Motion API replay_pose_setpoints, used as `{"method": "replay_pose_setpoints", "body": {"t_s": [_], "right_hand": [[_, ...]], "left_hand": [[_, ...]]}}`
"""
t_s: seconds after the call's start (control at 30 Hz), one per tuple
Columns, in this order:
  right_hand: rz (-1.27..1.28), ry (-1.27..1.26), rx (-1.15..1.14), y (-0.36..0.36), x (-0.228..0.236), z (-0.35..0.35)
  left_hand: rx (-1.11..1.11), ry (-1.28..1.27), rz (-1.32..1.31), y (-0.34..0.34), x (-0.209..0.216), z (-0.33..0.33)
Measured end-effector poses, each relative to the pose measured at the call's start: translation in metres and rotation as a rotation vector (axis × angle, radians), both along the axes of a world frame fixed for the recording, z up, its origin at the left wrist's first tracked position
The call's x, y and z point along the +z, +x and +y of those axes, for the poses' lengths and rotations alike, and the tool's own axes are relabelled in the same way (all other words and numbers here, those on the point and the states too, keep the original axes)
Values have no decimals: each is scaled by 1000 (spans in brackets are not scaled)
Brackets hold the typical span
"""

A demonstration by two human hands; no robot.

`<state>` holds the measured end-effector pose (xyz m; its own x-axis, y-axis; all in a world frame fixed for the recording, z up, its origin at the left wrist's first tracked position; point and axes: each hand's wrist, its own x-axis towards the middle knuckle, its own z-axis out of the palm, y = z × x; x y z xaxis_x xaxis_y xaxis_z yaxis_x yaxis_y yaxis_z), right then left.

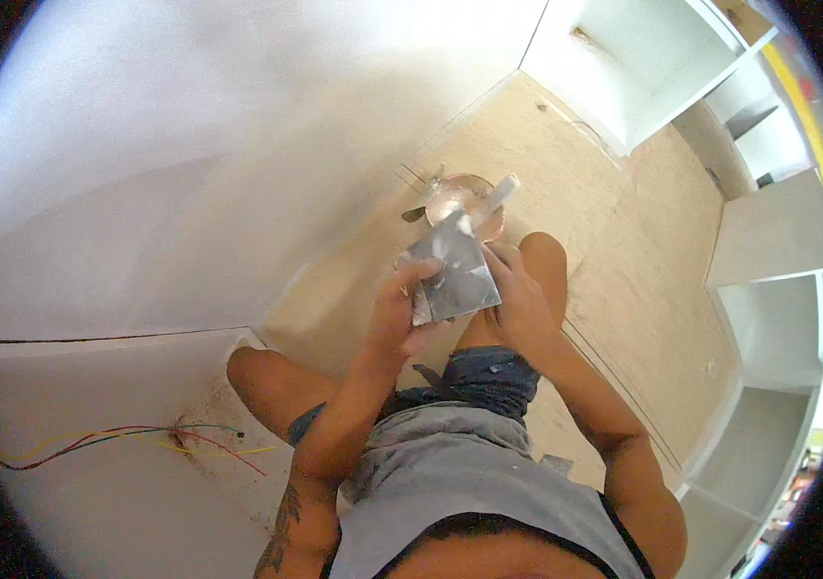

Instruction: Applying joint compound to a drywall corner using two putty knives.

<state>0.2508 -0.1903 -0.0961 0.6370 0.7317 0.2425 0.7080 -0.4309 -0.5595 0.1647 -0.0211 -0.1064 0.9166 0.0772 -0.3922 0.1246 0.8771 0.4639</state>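
In front of my body, between both hands, is a flat grey rectangular plate [460,270] with white smears; I cannot tell whether it is a scraper blade or a stiff sheet. My left hand [400,307] is closed on its left side, thumb across the top face and fingers underneath. A whitish edge of something else shows under the plate by those fingers. My right hand [522,294] grips the right side, its fingers partly hidden behind the plate. Just beyond stands a round tub [493,227] smeared with pale paste, with a white-smeared handle-like piece [503,193] resting across it.
A white wall [189,145] rises at the left. Loose coloured wires [141,429] stick out of a lower panel there. Beige boards [653,289] make up the floor, and open white cabinets [768,323] line the right side. My bent knees flank the work.
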Motion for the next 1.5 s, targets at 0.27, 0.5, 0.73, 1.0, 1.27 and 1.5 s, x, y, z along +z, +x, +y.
{"method": "replay_pose_setpoints", "body": {"t_s": [0.27, 0.5, 0.73, 1.0, 1.27, 1.5], "right_hand": [[-74, -345, -155, 13, 11, -18], [-60, -434, -131, 25, -38, 3], [201, -473, -267, 73, -33, 15], [792, -364, -515, 152, -126, -49], [521, -18, -369, 180, -138, 47], [273, -619, -77, 211, -285, 123]], "left_hand": [[120, 344, 147, 31, -38, -9], [-34, 1031, 34, 59, -95, -31], [-125, 956, 349, 15, -106, -14], [-74, 796, 639, -91, -209, 7], [130, 605, 635, -107, -193, 34], [-157, 850, 902, -123, -165, 26]]}}
